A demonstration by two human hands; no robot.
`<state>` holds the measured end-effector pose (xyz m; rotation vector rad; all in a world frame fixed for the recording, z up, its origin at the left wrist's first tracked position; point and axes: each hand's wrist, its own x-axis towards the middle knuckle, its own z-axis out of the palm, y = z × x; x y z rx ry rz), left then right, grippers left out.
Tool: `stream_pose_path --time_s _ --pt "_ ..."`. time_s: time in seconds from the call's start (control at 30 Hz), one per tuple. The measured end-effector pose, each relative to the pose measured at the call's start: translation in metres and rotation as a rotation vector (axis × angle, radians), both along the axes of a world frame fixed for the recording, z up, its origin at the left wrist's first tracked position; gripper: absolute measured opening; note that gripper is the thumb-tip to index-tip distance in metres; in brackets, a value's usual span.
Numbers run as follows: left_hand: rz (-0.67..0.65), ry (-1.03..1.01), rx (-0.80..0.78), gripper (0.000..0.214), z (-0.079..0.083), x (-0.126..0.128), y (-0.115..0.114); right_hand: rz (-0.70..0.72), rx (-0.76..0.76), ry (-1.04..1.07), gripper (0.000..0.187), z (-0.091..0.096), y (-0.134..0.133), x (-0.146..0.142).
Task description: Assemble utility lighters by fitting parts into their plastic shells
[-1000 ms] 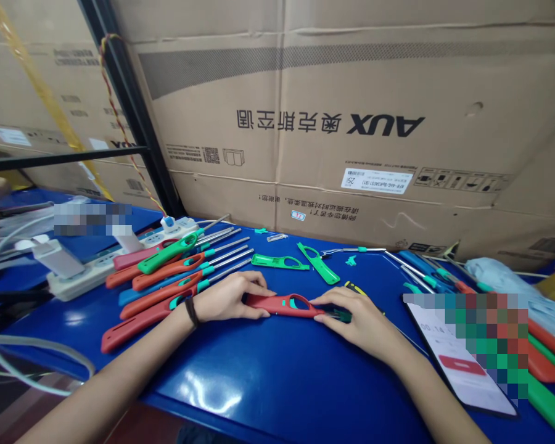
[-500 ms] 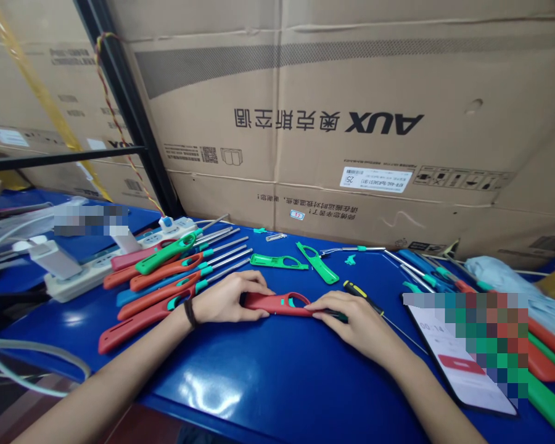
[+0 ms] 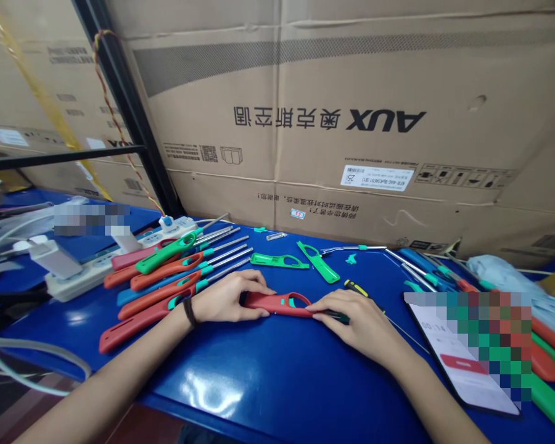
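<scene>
A red long-neck lighter's handle [image 3: 277, 303], with a teal trigger in its loop, lies flat on the blue table between my hands. My left hand [image 3: 234, 296] is closed on its left end, thumb in front and fingers behind. My right hand [image 3: 356, 317] pinches the narrow right end; a dark thin piece shows under its fingers, too hidden to name. Behind my right hand lies a screwdriver [image 3: 357, 288] with a yellow and black handle. Two green handle halves, one flat [image 3: 277, 261] and one slanted [image 3: 321, 265], rest beyond the red handle.
Assembled lighters [image 3: 166, 280] with metal tubes lie in a row at left, beside a white power strip [image 3: 81, 274]. A phone [image 3: 462, 364] and more lighters [image 3: 552, 404] are at right. Large cardboard boxes [image 3: 305, 74] stand behind the table. Cables hang at the left edge.
Both hands keep their hold on the red lighter handle, almost unmoved. The view has shifted very slightly. At the far left, another person's hand has blurred and moved a little.
</scene>
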<state>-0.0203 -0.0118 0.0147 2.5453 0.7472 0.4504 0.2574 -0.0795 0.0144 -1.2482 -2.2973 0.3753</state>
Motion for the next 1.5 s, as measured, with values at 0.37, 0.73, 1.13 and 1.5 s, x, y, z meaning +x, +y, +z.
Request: stream_pose_path --time_s 0.37,0.73,1.13,1.5 --pt "-0.004 -0.004 0.003 0.036 -0.0016 0.0 0.0004 0.007 -0.076 0.01 0.017 -0.0042 0.0023 0.0001" --pt "-0.007 -0.013 -0.047 0.035 0.0015 0.0026 -0.0013 0.013 -0.171 0.031 0.018 -0.0039 0.001 -0.0026" --pt "0.014 -0.025 -0.035 0.043 -0.0025 -0.0005 0.0029 0.033 -0.16 0.088 0.017 -0.0073 0.0055 0.0011" --pt "0.024 -0.042 -0.037 0.036 -0.0004 0.0016 0.0018 0.035 -0.057 0.05 0.017 -0.0046 0.0033 -0.0016"
